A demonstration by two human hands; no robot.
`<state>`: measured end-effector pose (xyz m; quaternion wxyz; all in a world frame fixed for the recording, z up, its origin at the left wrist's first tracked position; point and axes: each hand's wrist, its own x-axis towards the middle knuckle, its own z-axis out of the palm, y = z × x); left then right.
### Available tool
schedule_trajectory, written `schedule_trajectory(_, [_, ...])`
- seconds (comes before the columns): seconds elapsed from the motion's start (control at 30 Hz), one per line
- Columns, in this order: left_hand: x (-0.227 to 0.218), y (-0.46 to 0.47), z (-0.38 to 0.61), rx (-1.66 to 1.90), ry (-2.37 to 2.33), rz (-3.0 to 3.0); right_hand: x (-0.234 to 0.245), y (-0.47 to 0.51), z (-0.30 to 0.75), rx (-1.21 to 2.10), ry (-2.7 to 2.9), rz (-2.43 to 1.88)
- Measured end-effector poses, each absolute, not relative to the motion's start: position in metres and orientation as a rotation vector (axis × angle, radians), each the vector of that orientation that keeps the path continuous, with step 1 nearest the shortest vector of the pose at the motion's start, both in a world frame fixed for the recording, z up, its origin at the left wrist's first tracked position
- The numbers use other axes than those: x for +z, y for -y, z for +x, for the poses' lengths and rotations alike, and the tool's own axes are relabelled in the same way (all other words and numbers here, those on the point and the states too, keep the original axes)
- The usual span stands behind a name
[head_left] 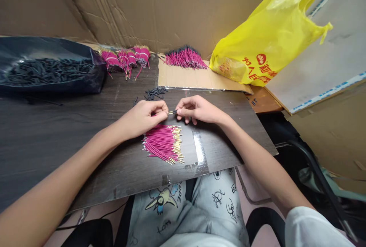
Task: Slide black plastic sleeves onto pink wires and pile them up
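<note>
My left hand [150,115] is closed in a pinch on a magenta wire whose gold metal tip [170,112] sticks out to the right. Facing it, my right hand [197,110] pinches a small black sleeve [175,112] that meets the end of that tip. Just below my hands lies a flat row of magenta wires [161,142], their gold tips pointing right. A little pile of loose black sleeves [155,93] sits beyond my left hand.
A dark bag [51,67] full of black sleeves lies at the left. Tied bundles of magenta wires [126,60] stand at the back. On a cardboard sheet [194,81] rests a heap of wires with black ends [185,57], beside a yellow plastic bag [257,44].
</note>
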<state>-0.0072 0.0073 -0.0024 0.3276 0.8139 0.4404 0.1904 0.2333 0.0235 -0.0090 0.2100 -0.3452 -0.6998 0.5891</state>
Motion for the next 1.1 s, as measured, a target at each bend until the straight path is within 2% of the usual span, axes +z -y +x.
schedule_trajectory(1.1, [-0.0031, -0.0078, -0.0065, 0.577, -1.219, 2.151, -0.0106, -0.0234, 0.2334, 1.599, 1.902, -0.91])
